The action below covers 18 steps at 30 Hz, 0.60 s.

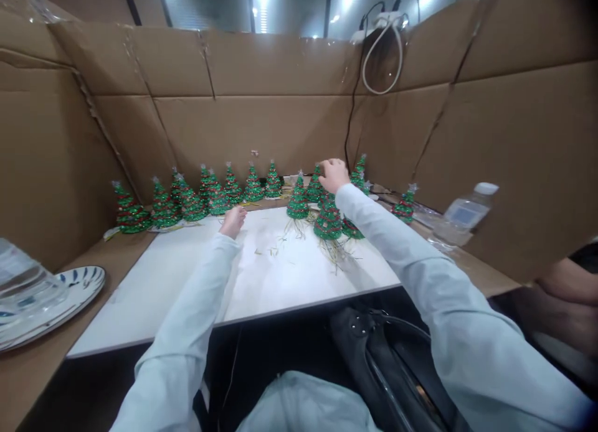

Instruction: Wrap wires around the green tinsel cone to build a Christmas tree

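Two grips — L grip (232, 221) curled shut, on white board (280, 282), R grip (334, 175) at Xmas tree (314, 188), hold unclear

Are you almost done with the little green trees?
The beaded trees along the back look finished. Your right hand is among the trees on the right, nothing clearly held. Still left, it seems: the tree on the white board with loose strands under it.
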Tool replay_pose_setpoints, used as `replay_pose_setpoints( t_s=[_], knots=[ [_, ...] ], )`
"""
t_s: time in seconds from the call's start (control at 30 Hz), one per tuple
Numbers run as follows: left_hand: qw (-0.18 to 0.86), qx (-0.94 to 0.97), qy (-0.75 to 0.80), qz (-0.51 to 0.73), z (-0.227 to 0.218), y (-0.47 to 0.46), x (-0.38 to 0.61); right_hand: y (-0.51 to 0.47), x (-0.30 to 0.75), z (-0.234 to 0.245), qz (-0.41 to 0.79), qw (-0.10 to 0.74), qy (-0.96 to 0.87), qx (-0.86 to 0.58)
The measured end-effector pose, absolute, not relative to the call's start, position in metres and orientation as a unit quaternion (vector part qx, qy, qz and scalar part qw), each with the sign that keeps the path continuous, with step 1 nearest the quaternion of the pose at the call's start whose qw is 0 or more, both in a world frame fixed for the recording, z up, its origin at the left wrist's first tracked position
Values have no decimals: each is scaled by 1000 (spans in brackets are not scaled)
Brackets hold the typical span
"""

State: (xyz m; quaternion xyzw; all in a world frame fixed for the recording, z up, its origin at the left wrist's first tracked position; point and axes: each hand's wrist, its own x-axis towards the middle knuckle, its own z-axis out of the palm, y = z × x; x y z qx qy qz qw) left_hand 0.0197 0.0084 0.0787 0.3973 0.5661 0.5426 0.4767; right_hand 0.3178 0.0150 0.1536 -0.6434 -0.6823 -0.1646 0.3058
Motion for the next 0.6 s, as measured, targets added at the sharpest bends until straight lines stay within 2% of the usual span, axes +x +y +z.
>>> replay_pose_setpoints(
  t_s=[0.07, 0.2, 0.3, 0.4, 0.47, 0.6],
  knots=[
    [496, 412, 561, 520, 81, -4, 23, 2, 334, 135, -155, 368, -633, -663],
    [459, 515, 592, 417, 83, -23, 18, 1, 344, 94, -79, 488, -548, -675],
    [460, 574, 599, 317, 82, -31, 5, 11, 344, 73, 21, 500, -514, -697],
    [476, 595, 604, 234, 79, -36, -11, 18, 339, 60, 24, 496, -513, -700],
    [479, 601, 598, 226, 77, -38, -20, 19, 334, 55, -1, 504, -517, -692],
    [452, 587, 591, 320, 77, -36, -36, 18, 328, 61, -30, 531, -516, -671]
  ],
)
